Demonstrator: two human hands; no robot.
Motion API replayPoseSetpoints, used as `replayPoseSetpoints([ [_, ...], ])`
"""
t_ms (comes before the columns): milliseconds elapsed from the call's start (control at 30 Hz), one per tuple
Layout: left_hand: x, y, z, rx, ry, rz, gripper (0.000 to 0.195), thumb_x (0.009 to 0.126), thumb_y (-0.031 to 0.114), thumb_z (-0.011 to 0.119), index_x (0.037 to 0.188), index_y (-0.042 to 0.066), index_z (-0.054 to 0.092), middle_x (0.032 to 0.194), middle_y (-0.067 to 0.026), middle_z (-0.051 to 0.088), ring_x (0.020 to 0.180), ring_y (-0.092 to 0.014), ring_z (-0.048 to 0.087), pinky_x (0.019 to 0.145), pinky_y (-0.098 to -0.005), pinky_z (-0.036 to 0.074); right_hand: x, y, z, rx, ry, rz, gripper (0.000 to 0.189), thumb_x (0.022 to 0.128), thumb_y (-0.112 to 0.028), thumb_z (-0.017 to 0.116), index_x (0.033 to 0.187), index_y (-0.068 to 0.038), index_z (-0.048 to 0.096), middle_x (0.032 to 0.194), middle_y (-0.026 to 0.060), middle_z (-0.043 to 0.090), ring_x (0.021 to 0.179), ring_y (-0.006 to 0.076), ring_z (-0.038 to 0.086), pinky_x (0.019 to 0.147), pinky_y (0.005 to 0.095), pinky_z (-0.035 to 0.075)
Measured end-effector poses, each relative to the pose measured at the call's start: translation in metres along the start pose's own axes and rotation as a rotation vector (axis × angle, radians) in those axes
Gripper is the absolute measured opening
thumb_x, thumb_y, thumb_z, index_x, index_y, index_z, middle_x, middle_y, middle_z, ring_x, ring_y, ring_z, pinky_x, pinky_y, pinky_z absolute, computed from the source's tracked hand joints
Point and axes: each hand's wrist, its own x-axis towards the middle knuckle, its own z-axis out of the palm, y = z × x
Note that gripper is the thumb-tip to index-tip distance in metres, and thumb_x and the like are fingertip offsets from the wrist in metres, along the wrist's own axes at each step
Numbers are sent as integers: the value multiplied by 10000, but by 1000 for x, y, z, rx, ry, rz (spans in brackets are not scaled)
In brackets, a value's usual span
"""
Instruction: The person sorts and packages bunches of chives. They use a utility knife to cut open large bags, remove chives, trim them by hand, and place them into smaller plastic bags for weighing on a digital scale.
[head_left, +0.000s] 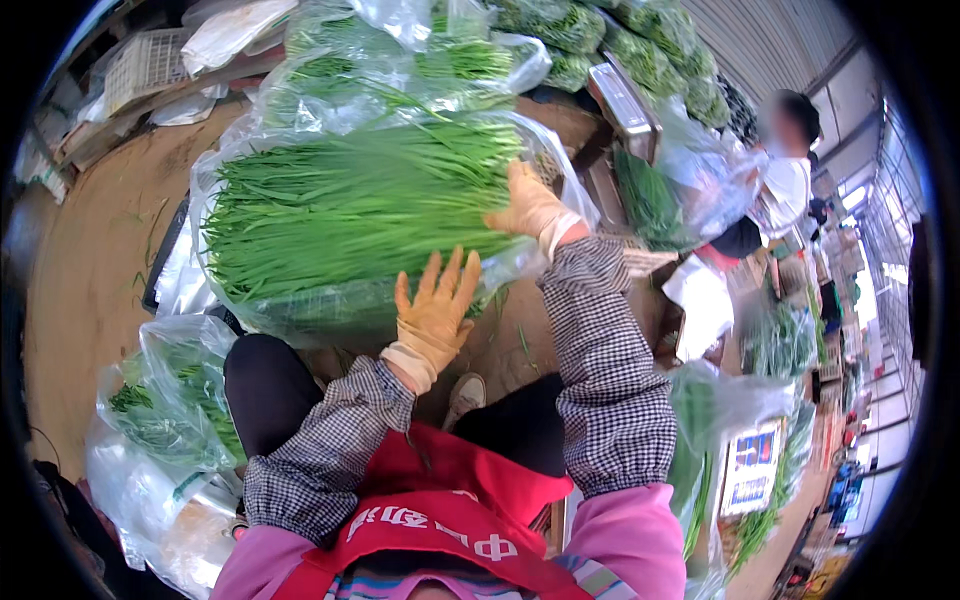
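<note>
A thick layer of long green leaves, apparently garlic chives (352, 202), lies lengthwise in a large transparent plastic bag (322, 315) in front of me. The pale stem ends point to the right. My left hand (435, 311), in a tan glove, rests at the near side of the bundle with its fingers spread. My right hand (536, 206), gloved the same way, is against the stem ends at the right, thumb apart from the fingers. Part of its fingers is hard to make out against the stems. I see neither hand closed around any stems.
More bagged greens (390, 67) lie just beyond. A metal scale (622, 105) stands at the back right. Another bag of greens (180, 397) sits by my left knee. A person (784, 165) is on the right beside a plastic bag. A white crate (142, 71) stands at the far left.
</note>
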Motion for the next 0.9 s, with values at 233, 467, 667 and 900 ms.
replayPoseSetpoints([
  [233, -10, -14, 35, -105, 76, 49, 629, 769, 213, 635, 1329, 70, 385, 1000, -67, 586, 919, -268, 559, 919, -502, 348, -4, -9, 0, -236, -357, 185, 1257, 544, -404, 823, 1428, 62, 61, 1217, 271, 507, 1112, 420, 511, 936, 390, 430],
  [467, -11, -12, 37, -81, 57, 65, 587, 776, 237, 628, 1298, 66, 419, 1005, -82, 576, 921, -268, 557, 898, -453, 373, 4, 51, 51, -522, 300, -356, 1112, 444, -460, 842, 1309, 37, 349, 1102, 206, 562, 1008, 378, 558, 882, 375, 453],
  [667, -13, -12, 38, -33, 16, 34, 643, 754, 235, 646, 1324, 61, 404, 1021, -96, 566, 902, -269, 557, 818, -434, 427, 12, 18, 22, -289, -210, -52, 943, 466, -394, 865, 1233, -8, 476, 1076, 201, 621, 1018, 332, 598, 899, 401, 429],
  [900, -15, -9, 33, -203, 33, 38, 691, 720, 180, 669, 1338, 57, 384, 1148, -173, 528, 976, -359, 535, 827, -432, 444, -2, 27, 27, -337, -118, -58, 588, 590, -344, 809, 1080, -95, 600, 975, 188, 650, 929, 342, 625, 777, 401, 496],
])
